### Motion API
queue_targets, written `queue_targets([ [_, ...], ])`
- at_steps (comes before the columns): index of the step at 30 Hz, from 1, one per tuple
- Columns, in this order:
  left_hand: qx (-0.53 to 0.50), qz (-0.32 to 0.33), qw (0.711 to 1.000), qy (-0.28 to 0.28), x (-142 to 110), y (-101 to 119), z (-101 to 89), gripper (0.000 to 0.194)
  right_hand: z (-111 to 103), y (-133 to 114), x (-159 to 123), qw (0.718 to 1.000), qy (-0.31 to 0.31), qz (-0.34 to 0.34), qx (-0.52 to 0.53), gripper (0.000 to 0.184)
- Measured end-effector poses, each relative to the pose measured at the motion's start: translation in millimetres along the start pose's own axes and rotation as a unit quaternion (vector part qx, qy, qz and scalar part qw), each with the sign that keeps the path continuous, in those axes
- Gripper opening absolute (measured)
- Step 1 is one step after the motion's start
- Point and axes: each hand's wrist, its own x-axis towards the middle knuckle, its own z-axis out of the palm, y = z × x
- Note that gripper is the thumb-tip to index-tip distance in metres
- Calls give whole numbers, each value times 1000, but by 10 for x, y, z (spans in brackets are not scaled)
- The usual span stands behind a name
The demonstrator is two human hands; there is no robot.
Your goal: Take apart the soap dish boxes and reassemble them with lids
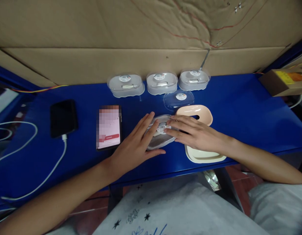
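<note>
Between my two hands, near the front of the blue table, lies an oval clear-lidded container [158, 141] with a round white label on top. My left hand [135, 143] rests along its left side, fingers stretched out over the lid. From the right, my right hand [193, 130] lies over the lid's other end, fingers extended near the label. Partly under my right hand are a peach oval plastic piece [204, 114] with a dark slot and a cream oval piece [202, 157]. Behind them is a loose clear lid [172, 100] with a label.
Three lidded oval containers [128, 89] stand in a row along the cardboard wall [104, 62]. On the left lie a phone with a lit screen [110, 130] and a black device [63, 117] with a white cable [56, 163]. A cardboard box [275, 83] sits at the far right.
</note>
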Motion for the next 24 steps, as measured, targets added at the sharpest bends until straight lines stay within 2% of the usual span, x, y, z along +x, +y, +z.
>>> queue_targets([
  [5, -59, -41, 997, -36, -16, -7, -8, 104, 2, -6, -7, 999, -17, 23, 26, 62],
  [14, -104, -133, 985, -28, -32, 28, 37, 102, -52, -6, 0, 999, -31, 13, 20, 66],
  [18, -158, -144, 977, -15, -17, 7, 30, 105, -30, 1, -21, 999, -29, 23, 20, 70],
  [24, -160, -150, 975, -30, -7, -64, 74, 108, -47, -2, -24, 998, -48, 29, 12, 78],
])
